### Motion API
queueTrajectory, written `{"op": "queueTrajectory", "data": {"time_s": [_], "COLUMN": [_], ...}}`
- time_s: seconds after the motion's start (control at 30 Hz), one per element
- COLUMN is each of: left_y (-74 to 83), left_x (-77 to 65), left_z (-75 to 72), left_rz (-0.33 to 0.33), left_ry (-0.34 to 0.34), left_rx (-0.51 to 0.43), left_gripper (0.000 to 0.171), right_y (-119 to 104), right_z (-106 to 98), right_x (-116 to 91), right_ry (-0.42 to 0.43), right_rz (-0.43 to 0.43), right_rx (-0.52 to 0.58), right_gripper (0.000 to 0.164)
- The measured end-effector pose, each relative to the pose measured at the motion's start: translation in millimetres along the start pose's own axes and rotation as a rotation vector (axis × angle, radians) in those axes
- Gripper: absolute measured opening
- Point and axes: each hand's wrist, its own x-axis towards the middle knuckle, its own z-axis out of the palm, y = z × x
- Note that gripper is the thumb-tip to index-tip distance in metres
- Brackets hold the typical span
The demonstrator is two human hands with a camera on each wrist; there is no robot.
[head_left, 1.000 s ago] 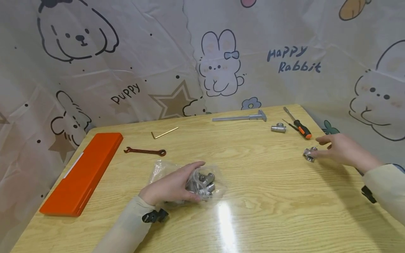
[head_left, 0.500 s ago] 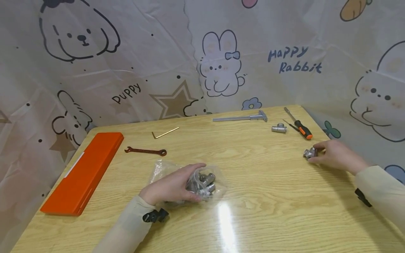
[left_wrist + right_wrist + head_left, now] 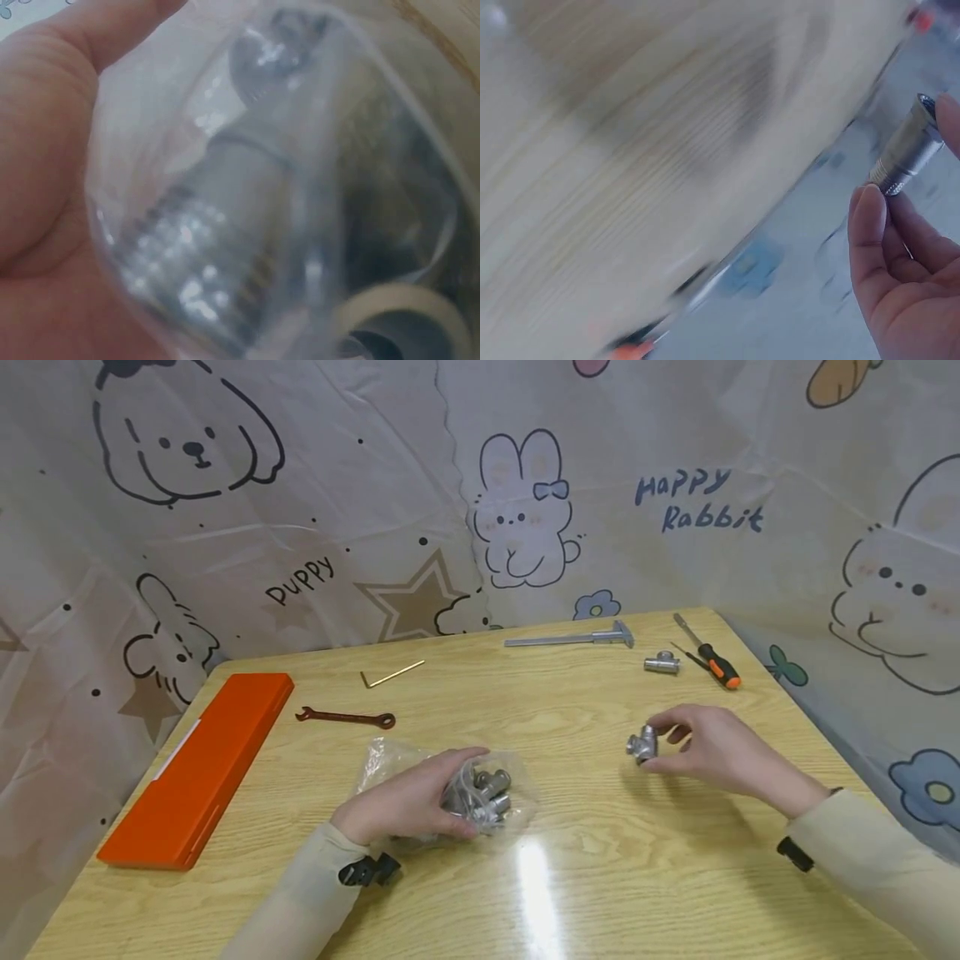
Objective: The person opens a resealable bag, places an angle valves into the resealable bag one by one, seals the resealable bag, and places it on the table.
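Observation:
My right hand [image 3: 712, 747] pinches a silvery metal tee pipe fitting [image 3: 645, 745] between thumb and fingers, above the right part of the table. In the right wrist view the fitting [image 3: 907, 146] is tilted, its far end at my fingertips. Left of it, my left hand [image 3: 405, 802] grips a clear plastic bag [image 3: 378, 760] lying on the table. Several metal fittings [image 3: 495, 785] are inside, near the bag's opening. Close up in the left wrist view, a threaded fitting [image 3: 202, 247] shows blurred through the plastic. My palm covers part of the bag.
Another tee fitting [image 3: 662, 663] lies at the back right, beside an orange-and-black screwdriver [image 3: 720, 667] and a thinner one [image 3: 688, 656]. A caliper [image 3: 570, 640] lies along the back edge. On the left are a hex key [image 3: 393, 674], a wrench [image 3: 345, 718] and an orange case [image 3: 202, 768].
My right hand has taken hold of the tee fitting at the right edge, lifted it and carried it left toward the bag. My left hand has stayed on the bag.

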Motion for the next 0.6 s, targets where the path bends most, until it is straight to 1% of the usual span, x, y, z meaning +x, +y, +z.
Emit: {"op": "queueTrajectory", "data": {"time_s": [0.13,0.23,0.3,0.37,0.5,0.6], "left_y": [-0.3,-0.9,-0.9,-0.8,-0.8,-1.4], "left_x": [-0.3,-0.9,-0.6,-0.2,-0.3,-1.5], "left_z": [0.4,0.4,0.6,0.9,0.5,-0.2], "left_rz": [-0.001,-0.001,0.008,0.016,0.028,0.042], "left_ry": [0.005,0.008,0.010,0.012,0.019,0.024], "left_rx": [0.017,0.025,0.026,0.018,0.013,-0.002], "left_gripper": [0.101,0.102,0.102,0.103,0.104,0.104], "right_y": [-43.9,-69.0,-81.8,-92.3,-109.7,-122.6], "right_z": [21.9,41.6,53.9,64.2,80.3,89.5], "right_x": [2.0,7.0,10.9,15.3,25.7,32.8], "right_ry": [-0.023,-0.052,-0.066,-0.074,-0.064,-0.049], "right_rz": [-0.096,-0.186,-0.237,-0.270,-0.304,-0.338], "right_rx": [0.074,0.115,0.141,0.165,0.198,0.195], "right_gripper": [0.054,0.051,0.050,0.050,0.049,0.050]}}
